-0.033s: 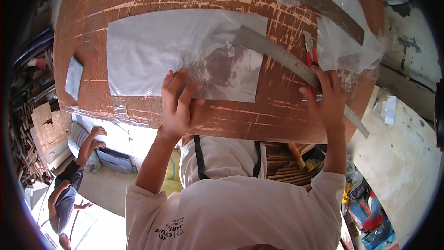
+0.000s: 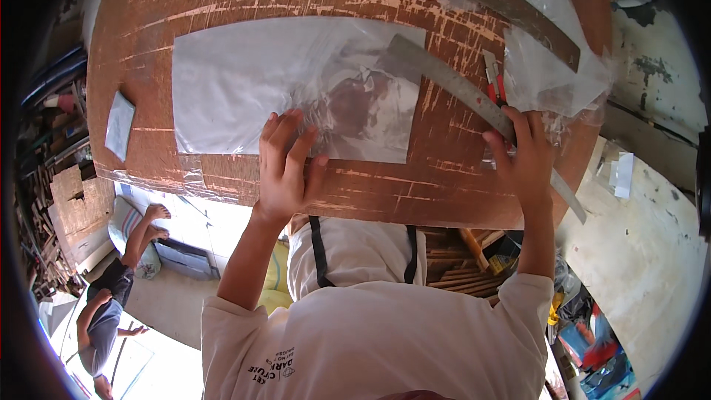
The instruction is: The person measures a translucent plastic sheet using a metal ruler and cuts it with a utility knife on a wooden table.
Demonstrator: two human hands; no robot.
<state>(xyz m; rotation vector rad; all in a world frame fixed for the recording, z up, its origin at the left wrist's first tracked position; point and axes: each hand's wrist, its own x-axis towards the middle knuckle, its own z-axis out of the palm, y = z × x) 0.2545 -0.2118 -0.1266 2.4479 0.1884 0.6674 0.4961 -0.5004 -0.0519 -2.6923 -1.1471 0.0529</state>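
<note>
My left hand (image 2: 285,170) lies with its fingers spread on the near edge of a clear plastic sheet (image 2: 229,92), pressing it to the worn brown tabletop (image 2: 333,196). The sheet is wrinkled and shiny toward its right side. On the right, my right hand (image 2: 526,159) grips a long grey metal ruler (image 2: 455,89) between thumb and fingers. The ruler's far end overlaps the sheet's upper right part; its near end sticks out past my wrist. Just beyond my right fingertips lies a red-handled cutter knife (image 2: 495,78), its blade pointing away.
Crumpled clear plastic (image 2: 548,63) lies at the far right. A second, darker metal strip (image 2: 511,4) crosses the table's far side. A small pale block (image 2: 119,126) rests near the left edge. Another person (image 2: 107,311) is on the floor at lower left.
The ruler and my right hand have shifted very slightly; the ruler's far end is a little farther away. My left hand stays in place.
</note>
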